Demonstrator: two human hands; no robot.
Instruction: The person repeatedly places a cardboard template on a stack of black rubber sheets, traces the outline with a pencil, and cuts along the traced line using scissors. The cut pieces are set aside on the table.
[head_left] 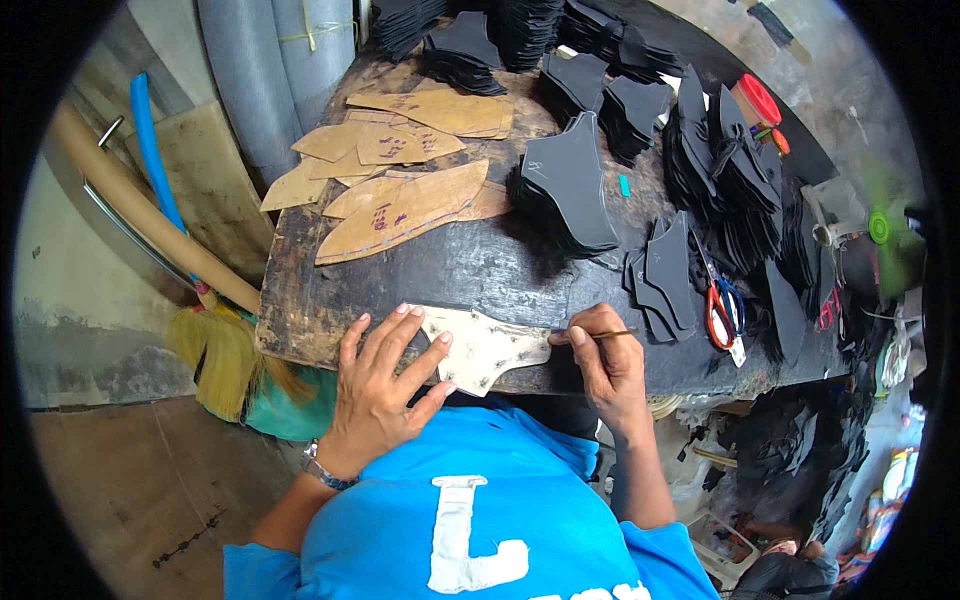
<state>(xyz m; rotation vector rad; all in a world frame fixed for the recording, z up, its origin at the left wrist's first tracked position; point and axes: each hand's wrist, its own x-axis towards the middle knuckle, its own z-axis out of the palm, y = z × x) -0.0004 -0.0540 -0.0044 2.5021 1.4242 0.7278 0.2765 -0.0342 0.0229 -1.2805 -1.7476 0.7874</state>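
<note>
Two hands are working at the tabletop's near edge: your left hand is pressing spread, flat fingers on the pale template, while right of it your right hand is pinching a thin marking pen. Slackening that press may let the template shift, spoiling the line. Beyond the template, brown patterns, black cut pieces and orange-handled scissors are crowding the tabletop.

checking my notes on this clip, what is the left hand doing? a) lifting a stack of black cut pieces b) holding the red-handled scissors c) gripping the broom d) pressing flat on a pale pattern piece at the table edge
d: the left hand lies spread flat on the pale pattern piece at the near edge of the table, while the right hand holds a thin pen-like tool at its side.
</note>
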